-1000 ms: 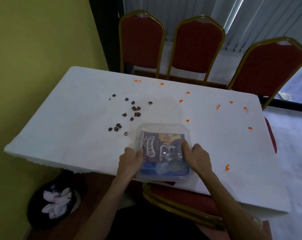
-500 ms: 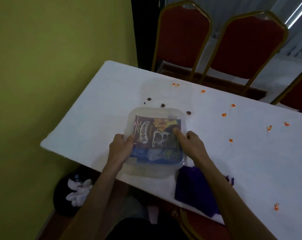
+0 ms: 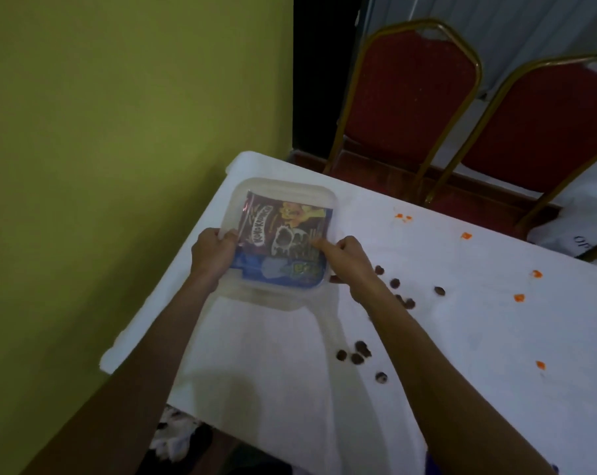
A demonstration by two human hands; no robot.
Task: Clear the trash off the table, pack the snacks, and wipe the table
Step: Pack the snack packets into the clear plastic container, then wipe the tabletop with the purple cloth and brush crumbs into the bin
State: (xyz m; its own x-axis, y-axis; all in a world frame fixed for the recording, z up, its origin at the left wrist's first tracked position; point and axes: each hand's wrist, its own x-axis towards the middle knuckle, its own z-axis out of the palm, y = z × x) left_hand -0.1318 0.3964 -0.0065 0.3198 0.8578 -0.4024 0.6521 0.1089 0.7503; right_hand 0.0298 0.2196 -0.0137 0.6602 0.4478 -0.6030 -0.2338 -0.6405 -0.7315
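A clear plastic container with its lid on holds a brown and blue snack packet. Both hands hold it at the table's far left corner. My left hand grips its left edge, fingers curled over the rim. My right hand grips its right edge, with the thumb lying on the lid. Several dark brown snack crumbs lie on the white tablecloth to the right of my right arm. Small orange bits dot the cloth further right.
A yellow-green wall runs close along the table's left edge. Two red chairs with gold frames stand behind the table. Below the table's near left edge, a dark bin with white crumpled paper shows partly.
Both hands have carried the container from the table's near edge to its far left corner. My view has swung left with it, so the crumbs now lie to its right.
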